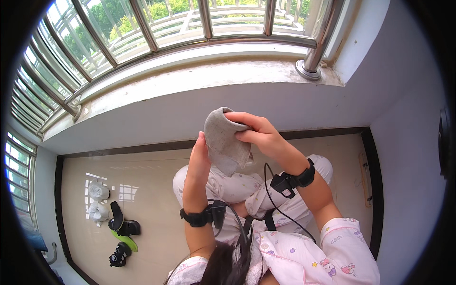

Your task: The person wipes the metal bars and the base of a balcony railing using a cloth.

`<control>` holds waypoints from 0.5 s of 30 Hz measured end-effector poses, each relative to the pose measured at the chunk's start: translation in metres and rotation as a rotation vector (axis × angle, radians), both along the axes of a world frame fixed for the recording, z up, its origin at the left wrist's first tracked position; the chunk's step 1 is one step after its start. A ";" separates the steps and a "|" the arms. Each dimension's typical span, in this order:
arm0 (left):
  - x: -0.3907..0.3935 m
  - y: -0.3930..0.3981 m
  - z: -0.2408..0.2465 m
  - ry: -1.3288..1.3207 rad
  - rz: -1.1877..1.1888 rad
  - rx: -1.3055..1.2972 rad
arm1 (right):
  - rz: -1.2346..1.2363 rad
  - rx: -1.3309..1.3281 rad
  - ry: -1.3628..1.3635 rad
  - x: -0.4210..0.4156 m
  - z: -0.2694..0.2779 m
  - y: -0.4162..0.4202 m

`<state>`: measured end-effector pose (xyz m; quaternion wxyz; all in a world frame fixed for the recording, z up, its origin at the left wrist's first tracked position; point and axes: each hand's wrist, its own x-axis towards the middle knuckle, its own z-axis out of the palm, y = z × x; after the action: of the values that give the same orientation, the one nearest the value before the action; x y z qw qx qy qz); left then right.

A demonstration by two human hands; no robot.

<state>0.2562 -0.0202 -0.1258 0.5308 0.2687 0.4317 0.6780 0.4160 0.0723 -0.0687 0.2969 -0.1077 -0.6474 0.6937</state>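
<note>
A piece of grey woven cloth (228,139), bent over at the top, is held up in front of me above my crossed legs. My right hand (262,137) pinches its upper right edge, thumb on the near side and fingers tucked into the fold. Along the cloth's left edge lies my left hand (200,158), its thumb pointing up; its other fingers are hidden behind the fabric. The lower end of the cloth hangs loose in uneven layers. Each forearm wears a black strap with a small device, and cables run from them.
On the tiled floor (153,185) at left lie black shoes (119,254), a black insole (116,211), a green insole (129,242) and two white crumpled bundles (98,190). A wooden hanger (364,180) lies right. Ahead are a low wall, a sill (213,76) and metal bars (205,17).
</note>
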 end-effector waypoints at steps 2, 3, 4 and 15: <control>0.014 -0.002 -0.010 -0.084 -0.138 0.003 | -0.009 -0.321 0.115 0.017 -0.024 -0.005; 0.021 -0.004 -0.010 -0.141 -0.131 0.036 | 0.008 -0.396 0.196 0.026 -0.034 -0.007; 0.023 -0.004 -0.014 -0.105 -0.159 0.074 | -0.031 -0.427 0.194 0.032 -0.041 -0.009; 0.036 -0.002 -0.024 0.004 -0.071 0.134 | -0.517 0.091 -0.058 0.067 -0.102 -0.001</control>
<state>0.2926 -0.0219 -0.1494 0.5346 0.3202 0.3765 0.6855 0.4826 0.0717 -0.1703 0.4500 -0.2760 -0.6371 0.5617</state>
